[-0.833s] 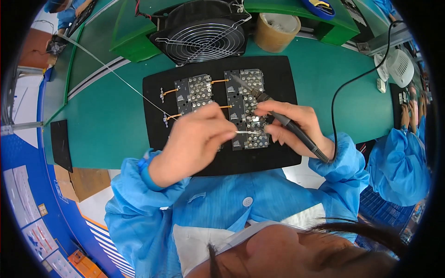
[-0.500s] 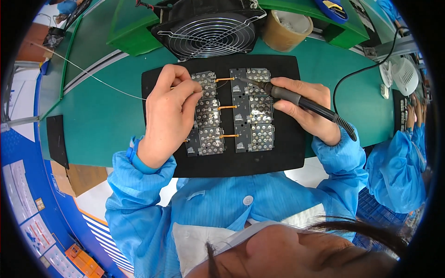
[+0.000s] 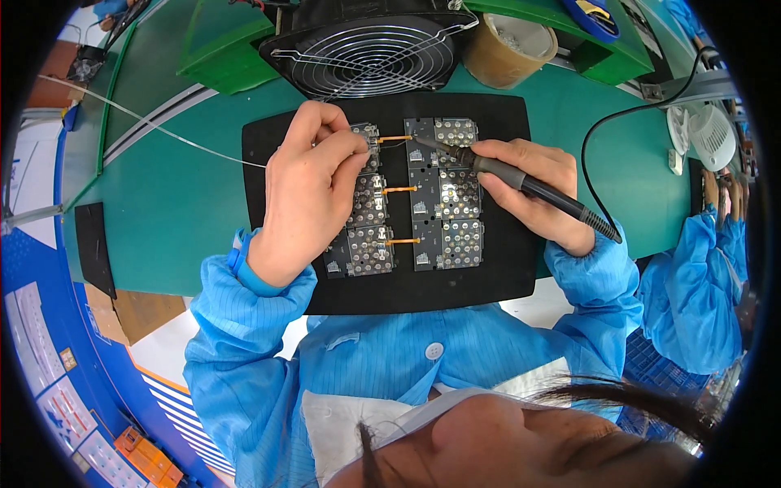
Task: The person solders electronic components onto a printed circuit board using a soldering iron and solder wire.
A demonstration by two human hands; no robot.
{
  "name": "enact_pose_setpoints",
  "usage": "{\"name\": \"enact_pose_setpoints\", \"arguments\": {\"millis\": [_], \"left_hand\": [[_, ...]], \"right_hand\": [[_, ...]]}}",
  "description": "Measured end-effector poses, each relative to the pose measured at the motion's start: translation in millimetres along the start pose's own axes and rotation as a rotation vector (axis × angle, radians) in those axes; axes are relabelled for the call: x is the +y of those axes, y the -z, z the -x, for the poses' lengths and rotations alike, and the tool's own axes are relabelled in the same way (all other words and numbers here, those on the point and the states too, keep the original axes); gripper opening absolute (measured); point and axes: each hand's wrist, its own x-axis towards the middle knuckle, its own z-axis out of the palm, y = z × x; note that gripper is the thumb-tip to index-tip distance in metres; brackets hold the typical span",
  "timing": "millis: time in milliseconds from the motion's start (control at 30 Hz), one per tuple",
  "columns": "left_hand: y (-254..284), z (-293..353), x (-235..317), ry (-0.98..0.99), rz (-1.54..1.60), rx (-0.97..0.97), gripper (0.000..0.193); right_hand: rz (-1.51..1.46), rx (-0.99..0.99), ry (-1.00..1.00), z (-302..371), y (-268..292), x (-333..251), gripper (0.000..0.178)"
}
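Two columns of dark circuit boards with rows of round, shiny parts, the left boards [image 3: 370,248] and the right boards [image 3: 423,195], lie on a black mat [image 3: 504,285]. Short orange wires [image 3: 400,189] bridge the columns. My right hand [image 3: 537,167] grips a black soldering iron [image 3: 561,199], its tip at the top right board beside the end of the uppermost orange wire. My left hand [image 3: 305,195] is closed in a pinch over the top left boards, partly hiding them. Thin solder wire [image 3: 163,128] runs into it from the left, and its fine end shows near the top orange wire.
A black fan with a wire guard [image 3: 366,61] stands beyond the mat, beside a tan round tub [image 3: 508,57] and green bins [image 3: 224,53]. The iron's black cable [image 3: 590,146] loops at right. Another person's blue sleeve [image 3: 691,301] is at far right.
My left hand has shifted slightly up and right, nearer the top orange wire. The iron's tip has moved slightly left toward that wire's end; both hands keep their grip.
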Motion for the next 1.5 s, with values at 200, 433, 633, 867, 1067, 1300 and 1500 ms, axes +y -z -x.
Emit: {"name": "enact_pose_setpoints", "arguments": {"millis": [200,433,633,867,1067,1300,1500], "left_hand": [[-4,-3,-8,-0.025,0.001,-0.007,0.011],[-7,-9,-8,-0.035,0.025,-0.014,0.011],[-11,-10,-11,-0.021,0.047,-0.002,0.011],[-11,-9,-8,0.004,0.046,-0.006,0.011],[-15,-13,-11,0.026,0.099,0.015,0.013],[-40,-11,-24,0.096,0.131,-0.045,0.016],[-45,-12,-30,0.021,0.142,0.012,0.015]], "right_hand": [[0.012,-0.027,0.019,-3,-1,2,0.028],[0.012,-0.017,0.03,-3,0,1,0.028],[0.013,-0.012,0.033,-3,-1,0,0.028],[0.01,-0.006,0.031,-3,-2,-1,0.028],[0.008,-0.003,0.037,-3,-2,-1,0.029],[-0.003,-0.013,0.034,-5,-2,-3,0.028],[0.018,-0.008,0.024,-5,-2,-3,0.029]]}}
